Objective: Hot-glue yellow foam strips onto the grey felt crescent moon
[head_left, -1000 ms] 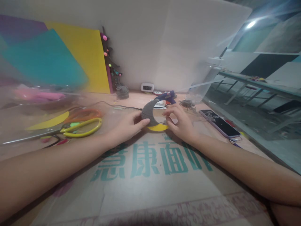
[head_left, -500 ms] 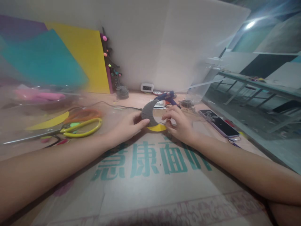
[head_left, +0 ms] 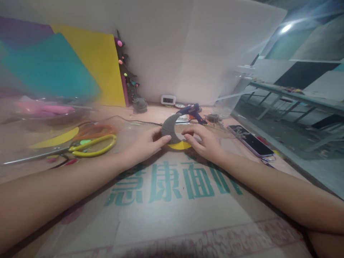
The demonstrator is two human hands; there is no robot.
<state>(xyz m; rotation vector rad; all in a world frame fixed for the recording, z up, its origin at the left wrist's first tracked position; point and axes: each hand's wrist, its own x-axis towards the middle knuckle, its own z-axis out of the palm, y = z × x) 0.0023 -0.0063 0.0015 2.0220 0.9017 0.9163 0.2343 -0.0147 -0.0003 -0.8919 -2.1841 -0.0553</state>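
A crescent moon shape (head_left: 168,129) stands at the middle of the table, its upper and left part wrapped in grey yarn. Bare yellow shows along its lower right end. My left hand (head_left: 150,143) grips the crescent's left side, thumb in front and fingers behind. At the lower right end, my right hand (head_left: 205,141) is closed, thumb and index finger pinching the grey yarn beside the bare yellow part. The fingers hide most of that strand and the crescent's right tip.
Behind the crescent lie a blue glue gun (head_left: 195,111) and a small white digital clock (head_left: 168,100). Yellow-handled scissors (head_left: 94,146) and a yellow crescent piece (head_left: 57,138) are at left. A phone (head_left: 249,140) lies at right, near the table edge. Coloured sheets (head_left: 91,61) lean at back left.
My right hand has moved slightly left and its fingers have closed in at the crescent's lower right end. My left hand and the crescent have stayed in place.
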